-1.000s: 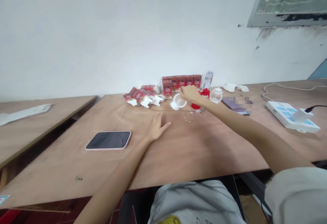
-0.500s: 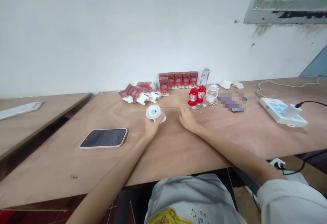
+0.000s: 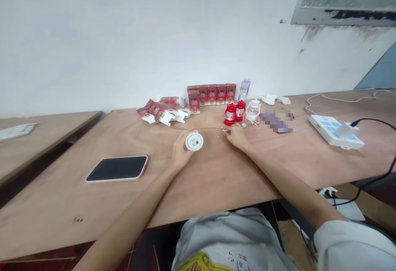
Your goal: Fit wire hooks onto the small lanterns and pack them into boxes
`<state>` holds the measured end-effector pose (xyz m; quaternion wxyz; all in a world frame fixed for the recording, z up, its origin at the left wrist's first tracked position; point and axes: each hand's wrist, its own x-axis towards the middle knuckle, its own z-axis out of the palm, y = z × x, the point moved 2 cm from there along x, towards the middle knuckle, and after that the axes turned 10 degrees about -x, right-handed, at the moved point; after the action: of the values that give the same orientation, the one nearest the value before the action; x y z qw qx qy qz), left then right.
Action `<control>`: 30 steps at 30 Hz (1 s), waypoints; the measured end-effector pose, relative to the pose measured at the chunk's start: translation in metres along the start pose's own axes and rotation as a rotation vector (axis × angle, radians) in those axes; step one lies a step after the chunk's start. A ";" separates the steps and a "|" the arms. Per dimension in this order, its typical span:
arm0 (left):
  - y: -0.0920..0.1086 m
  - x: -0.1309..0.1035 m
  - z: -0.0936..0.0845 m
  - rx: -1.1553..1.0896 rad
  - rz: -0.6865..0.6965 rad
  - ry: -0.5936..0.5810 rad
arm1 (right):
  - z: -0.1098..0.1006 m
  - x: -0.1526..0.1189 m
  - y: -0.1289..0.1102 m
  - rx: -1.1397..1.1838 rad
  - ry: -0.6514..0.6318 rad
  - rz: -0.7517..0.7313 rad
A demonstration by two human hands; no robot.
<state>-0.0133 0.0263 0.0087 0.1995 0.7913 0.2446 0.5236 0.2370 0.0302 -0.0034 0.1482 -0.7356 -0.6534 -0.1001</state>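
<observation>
A: Where's the white round-based piece (image 3: 194,141)?
B: In the left hand (image 3: 182,149), over the middle of the table (image 3: 210,188). Base faces the camera, small dark rectangle inside the rim.
A: Grip?
B: Left fingers wrapped around its side, grasping it.
A: Right hand (image 3: 236,136)?
B: Low over the table, fingers bent, tips at some small bits (image 3: 244,125). Can't tell if it's pinching one; too small.
A: Next out?
B: Two red lanterns (image 3: 230,115), upright, side by side, just beyond the right hand. White lantern (image 3: 253,111) upright, right of them.
A: Behind?
B: Row of red boxes (image 3: 212,94) standing near the wall (image 3: 123,44), one more box in front at the left end. Bottle (image 3: 244,89) upright at the right end. Opened cartons (image 3: 161,112) heaped left, white flaps out.
A: Edges?
B: Phone (image 3: 117,169) flat on the left, screen dark. Power strip (image 3: 335,131) far right, white adapter (image 3: 346,130) plugged in.
</observation>
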 end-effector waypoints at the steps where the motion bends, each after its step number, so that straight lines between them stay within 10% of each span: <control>1: 0.001 0.000 0.000 0.006 -0.001 -0.012 | -0.001 -0.001 -0.002 -0.009 -0.013 -0.013; 21: 0.011 0.000 0.003 0.205 -0.099 -0.122 | -0.010 -0.012 -0.016 0.126 -0.027 -0.186; 26: 0.014 0.001 0.004 0.232 -0.100 -0.124 | -0.022 -0.022 -0.028 0.225 0.101 -0.190; 30: 0.015 0.000 0.005 0.289 -0.135 -0.104 | -0.041 -0.047 -0.053 0.585 0.466 -0.158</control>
<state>-0.0056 0.0141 0.0155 0.1308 0.8197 0.3593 0.4265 0.1805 -0.0225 0.0237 0.4882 -0.5670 -0.6579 -0.0853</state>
